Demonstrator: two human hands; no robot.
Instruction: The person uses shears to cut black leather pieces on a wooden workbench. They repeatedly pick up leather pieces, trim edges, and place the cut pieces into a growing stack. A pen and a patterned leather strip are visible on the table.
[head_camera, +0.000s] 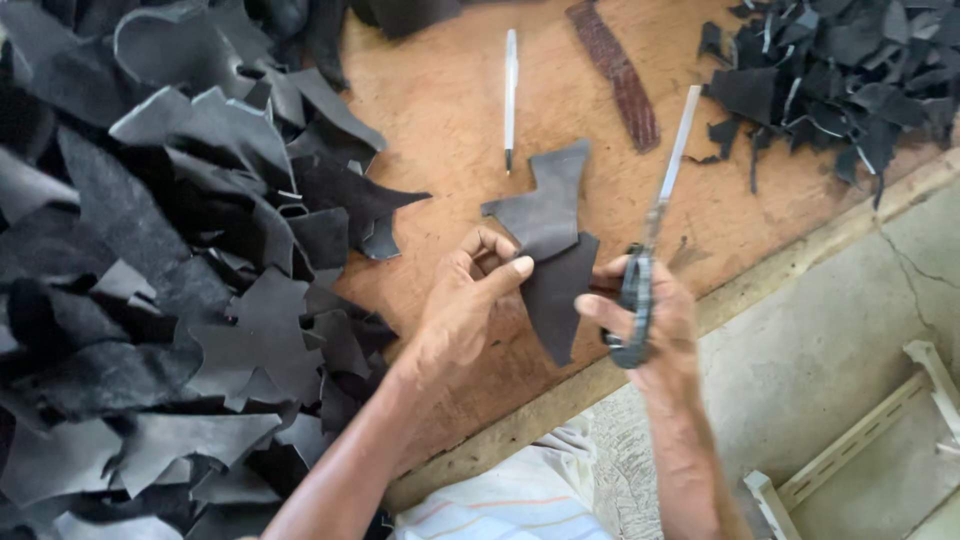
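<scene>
Head view, looking down over a wooden table (450, 110). Left hand (462, 300) closed in a pinch on a dark leather piece (548, 250), thumb on top along its left edge, fingers curled beneath. Leather piece irregular in outline, raised just above the table, extending up and to the right of the left hand and lying between the two hands; lower point directed toward the table's near edge. Right hand (655, 315) wrapped around the dark handles of a pair of scissors (655, 220), index finger stretched toward the leather piece and touching or nearly touching its right edge. Scissor blades closed or almost closed, long and pale, pointing up and away to the right, well clear of the leather.

Beyond the hands, on bare wood: a white pen (510, 95), lying roughly upright in the frame just above the leather piece, and a brown textured strip (618, 72), set diagonally to the right of the pen. Large heap of dark leather offcuts (160, 260) covering the left half of the table, close beside the left forearm. Smaller heap of scraps (840, 70) at upper right. Pale concrete floor (830, 340) below the table edge, with a pale wooden frame (860, 440) at lower right.
</scene>
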